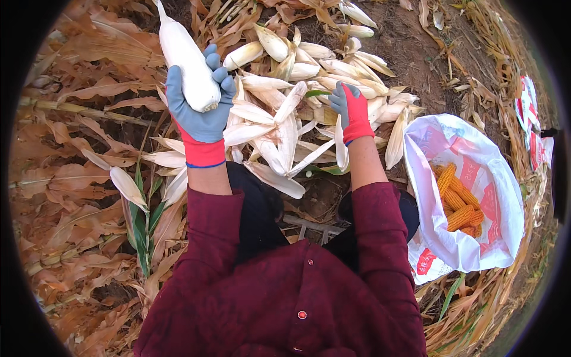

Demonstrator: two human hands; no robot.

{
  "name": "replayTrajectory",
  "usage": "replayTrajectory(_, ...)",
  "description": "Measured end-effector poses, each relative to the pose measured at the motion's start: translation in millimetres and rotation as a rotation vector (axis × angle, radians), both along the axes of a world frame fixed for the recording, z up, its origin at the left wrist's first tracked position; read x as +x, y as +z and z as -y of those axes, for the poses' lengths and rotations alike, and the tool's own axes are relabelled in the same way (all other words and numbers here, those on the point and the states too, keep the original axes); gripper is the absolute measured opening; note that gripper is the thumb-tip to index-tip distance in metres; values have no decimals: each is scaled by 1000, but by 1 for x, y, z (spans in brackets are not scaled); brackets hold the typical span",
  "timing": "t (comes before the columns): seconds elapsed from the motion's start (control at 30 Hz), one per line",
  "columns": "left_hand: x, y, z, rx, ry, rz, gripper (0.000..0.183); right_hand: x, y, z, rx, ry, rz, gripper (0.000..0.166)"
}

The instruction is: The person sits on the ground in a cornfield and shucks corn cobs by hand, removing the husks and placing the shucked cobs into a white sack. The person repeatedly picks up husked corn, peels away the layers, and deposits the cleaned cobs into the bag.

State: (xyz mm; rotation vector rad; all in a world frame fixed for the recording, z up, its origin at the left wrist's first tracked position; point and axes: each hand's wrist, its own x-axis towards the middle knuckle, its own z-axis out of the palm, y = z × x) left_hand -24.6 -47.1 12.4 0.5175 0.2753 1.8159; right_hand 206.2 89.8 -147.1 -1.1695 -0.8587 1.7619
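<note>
My left hand (199,107), in a grey-palmed glove with a red cuff, is raised at the upper left, palm up. Across its palm and curled fingers lies an ear of corn in its pale husk (185,58), the stalk tip pointing up. My right hand (352,105), gloved the same way, is over the right part of a pile of husk-covered corn ears and loose husks (267,116). Its fingers are curled; whether anything is inside them cannot be told. Open, peeled-back husks lie between the hands, near my knees.
A white woven sack (508,192) with red print stands open at my right, husked orange corn ears (459,201) inside. Dry corn stalks and leaves (84,178) cover the ground at left. More printed sacks (528,120) lie at the far right. A few husked-in ears (357,15) lie beyond the pile.
</note>
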Motion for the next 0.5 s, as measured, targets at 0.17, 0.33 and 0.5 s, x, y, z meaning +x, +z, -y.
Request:
replayTrajectory(0.17,26,-13,73,-201,276,1,70,-69,-99,34,-162,-48,-158,38)
replayTrajectory(0.33,35,-19,92,-436,310,118,67,-129,-147,37,224,-116,180,39)
replayTrajectory(0.5,34,-12,95,-371,263,185,73,-176,-126,7,637,356,561,40)
